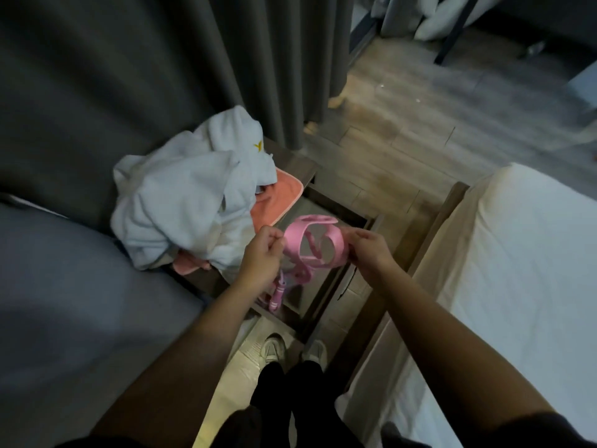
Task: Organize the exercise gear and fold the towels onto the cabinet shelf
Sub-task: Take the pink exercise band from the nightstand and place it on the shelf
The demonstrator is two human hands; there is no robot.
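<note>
A pink resistance band [311, 242], looped over itself, is stretched between both hands above the small cabinet [303, 166]. My left hand [263, 253] pinches its left end and my right hand [368, 250] pinches its right end. Below the left hand hangs a pink and purple handle with cord [277, 291], which looks like a jump rope. A crumpled white towel [187, 195] lies heaped on the cabinet top, over an orange towel [279, 197]. Another pink cloth [189, 265] pokes out under the heap.
Dark grey curtains [161, 76] hang behind the cabinet. A bed with grey bedding [64, 286] lies at the left and one with a white sheet [500, 270] at the right. My feet [290, 349] stand on the wooden floor between them.
</note>
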